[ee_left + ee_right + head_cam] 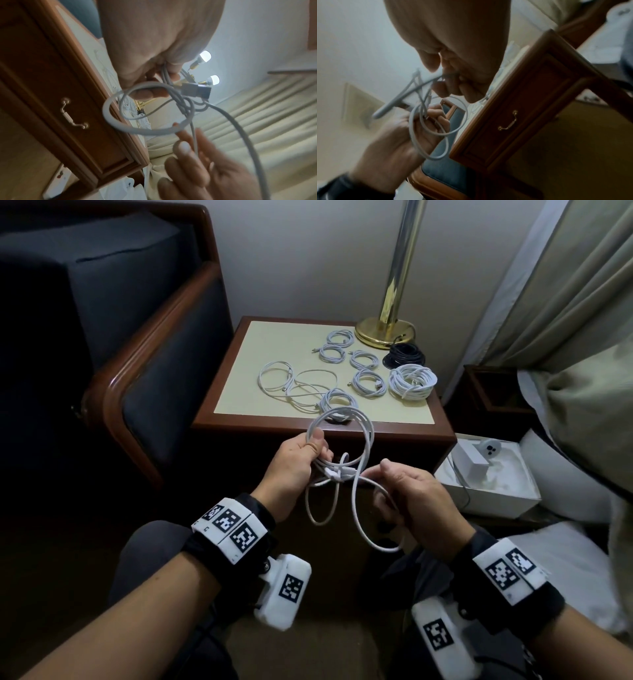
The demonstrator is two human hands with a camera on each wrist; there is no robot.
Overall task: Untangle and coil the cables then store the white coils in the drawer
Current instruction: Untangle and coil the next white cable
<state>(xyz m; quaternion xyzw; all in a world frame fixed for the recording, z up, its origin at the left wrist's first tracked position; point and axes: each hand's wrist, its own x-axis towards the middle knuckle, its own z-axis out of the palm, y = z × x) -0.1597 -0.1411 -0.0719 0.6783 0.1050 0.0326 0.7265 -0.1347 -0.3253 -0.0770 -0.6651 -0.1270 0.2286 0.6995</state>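
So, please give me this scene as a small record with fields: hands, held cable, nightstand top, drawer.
left hand: grips gathered loops of the white cable
right hand: pinches the same cable's loose length
nightstand top: several white coils, one black coil, loose white cables, lamp base
drawer: closed

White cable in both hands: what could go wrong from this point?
The white cable crosses itself between the left hand and right hand; pulling could tighten a knot. Its hanging loop might slip free. Loose cables on the nightstand could snag it.
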